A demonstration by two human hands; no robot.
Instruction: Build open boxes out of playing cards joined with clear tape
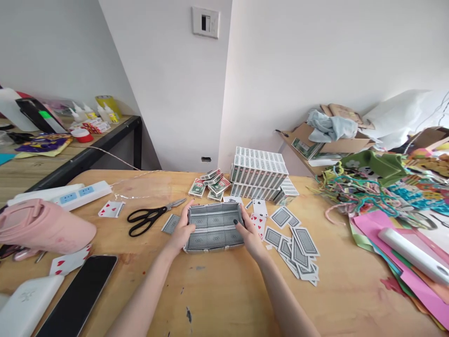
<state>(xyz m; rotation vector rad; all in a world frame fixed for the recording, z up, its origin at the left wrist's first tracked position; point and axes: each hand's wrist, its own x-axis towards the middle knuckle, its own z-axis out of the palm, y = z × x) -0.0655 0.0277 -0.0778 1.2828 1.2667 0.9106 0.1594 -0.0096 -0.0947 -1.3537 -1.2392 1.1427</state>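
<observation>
From where I stand, a pink rounded container (52, 227) lies by the left edge of the pale wooden desk (217, 299), and a flat black phone (79, 297) rests toward the near left corner. Next come black-handled scissors (150, 216), blades pointing to the far edge. At mid-desk, the left hand (182, 230) grips one end of a shallow, open grey tray made of patterned playing cards (213, 222), its thumb over the rim; the right hand (250, 235) clasps the other end the same way. Beyond the tray, near the far edge, rises a block of stacked white-and-green card boxes (259, 171). Loose grey-backed playing cards (298, 250) scatter rightward, then bright pink paper sheets (382, 224) toward the right edge.
</observation>
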